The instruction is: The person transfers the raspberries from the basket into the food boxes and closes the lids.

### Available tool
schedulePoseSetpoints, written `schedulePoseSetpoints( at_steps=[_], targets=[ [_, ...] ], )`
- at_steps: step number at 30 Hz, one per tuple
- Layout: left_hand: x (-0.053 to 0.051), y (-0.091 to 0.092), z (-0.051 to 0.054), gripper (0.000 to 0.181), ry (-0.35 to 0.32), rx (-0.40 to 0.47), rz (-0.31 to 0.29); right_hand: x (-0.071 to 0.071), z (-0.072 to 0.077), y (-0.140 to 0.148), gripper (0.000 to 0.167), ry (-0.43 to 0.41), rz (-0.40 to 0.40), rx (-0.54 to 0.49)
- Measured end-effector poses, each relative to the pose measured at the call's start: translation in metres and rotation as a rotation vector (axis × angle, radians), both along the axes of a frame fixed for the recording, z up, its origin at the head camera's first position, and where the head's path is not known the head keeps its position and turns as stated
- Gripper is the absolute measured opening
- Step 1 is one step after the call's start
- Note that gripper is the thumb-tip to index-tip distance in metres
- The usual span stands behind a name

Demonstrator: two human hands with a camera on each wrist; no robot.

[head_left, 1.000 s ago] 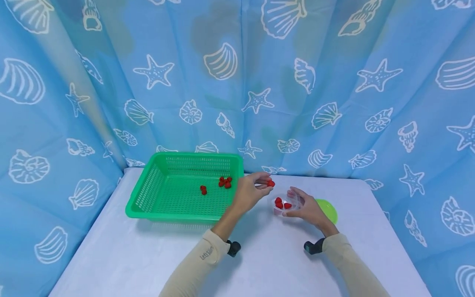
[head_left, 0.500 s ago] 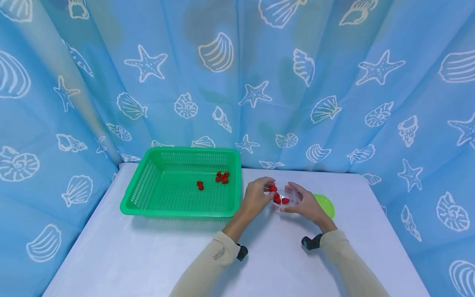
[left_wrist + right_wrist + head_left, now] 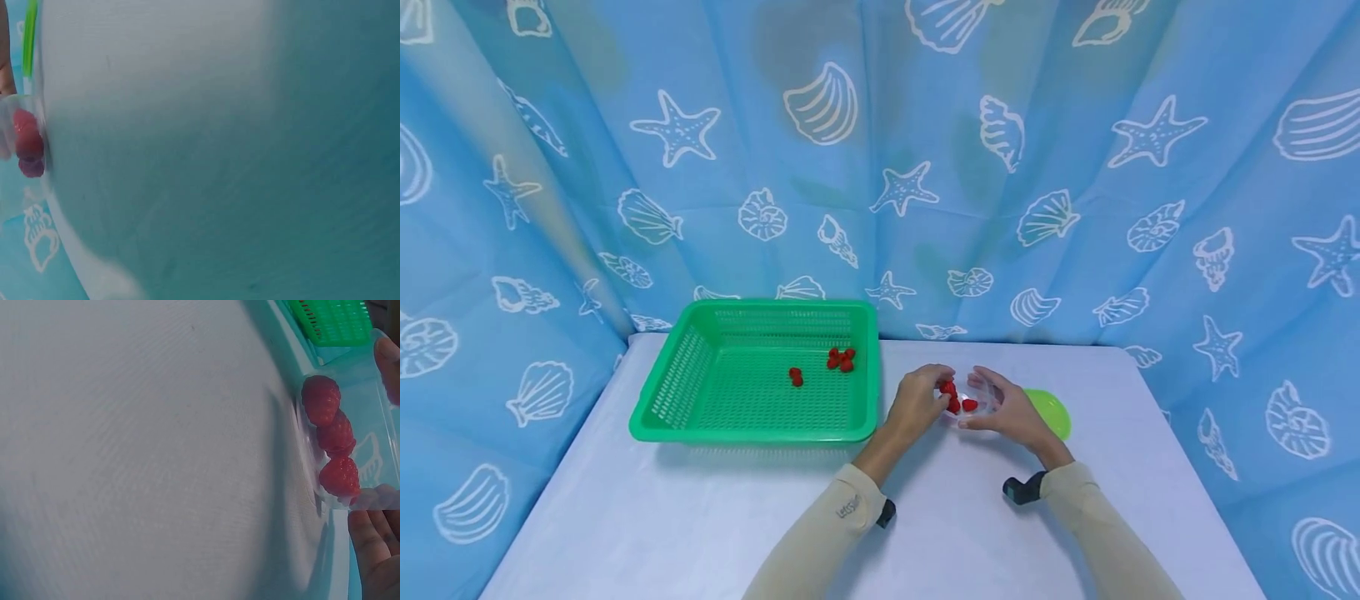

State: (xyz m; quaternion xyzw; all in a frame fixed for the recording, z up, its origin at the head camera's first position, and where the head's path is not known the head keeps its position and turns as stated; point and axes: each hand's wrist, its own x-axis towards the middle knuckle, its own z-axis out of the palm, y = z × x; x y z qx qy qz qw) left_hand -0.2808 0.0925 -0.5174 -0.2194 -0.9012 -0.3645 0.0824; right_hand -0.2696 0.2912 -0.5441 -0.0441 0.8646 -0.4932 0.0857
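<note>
My left hand (image 3: 916,402) reaches over the left side of a small clear plastic container (image 3: 987,400) and pinches a red raspberry (image 3: 947,387) at its rim. Curved around the container's right side, my right hand (image 3: 1013,415) holds it on the table. Several raspberries (image 3: 337,434) lie at the bottom of the container, seen through its wall in the right wrist view. In the left wrist view, raspberries (image 3: 29,144) show at the left edge, while the left fingers are out of sight.
A green perforated basket (image 3: 752,436) stands to the left with several raspberries (image 3: 841,360) near its right wall and a few more (image 3: 796,377) mid-floor. A lime-green round lid (image 3: 1049,413) lies right of the container. A blue shell-patterned curtain (image 3: 880,167) hangs behind the white table (image 3: 715,517).
My left hand has moved right and slightly down, bringing its raspberry from beside the container to inside its rim. My right hand has kept its hold. The head view has shifted a little.
</note>
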Motion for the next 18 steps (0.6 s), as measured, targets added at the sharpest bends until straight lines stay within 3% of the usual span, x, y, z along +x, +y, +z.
schedulePoseSetpoints(
  at_steps=[5, 12, 18],
  targets=[
    [-0.005, 0.008, 0.003, 0.039, -0.010, -0.151, -0.045, 0.001, -0.001, 0.001, 0.108, 0.009, 0.009, -0.030],
    [-0.018, 0.018, 0.007, 0.028, -0.015, -0.346, -0.097, 0.003, 0.002, 0.001, 0.110, 0.005, -0.003, 0.004],
    [-0.022, 0.022, 0.010, 0.024, -0.045, -0.428, -0.126, 0.004, 0.003, 0.001, 0.109, 0.007, 0.005, -0.014]
  ],
)
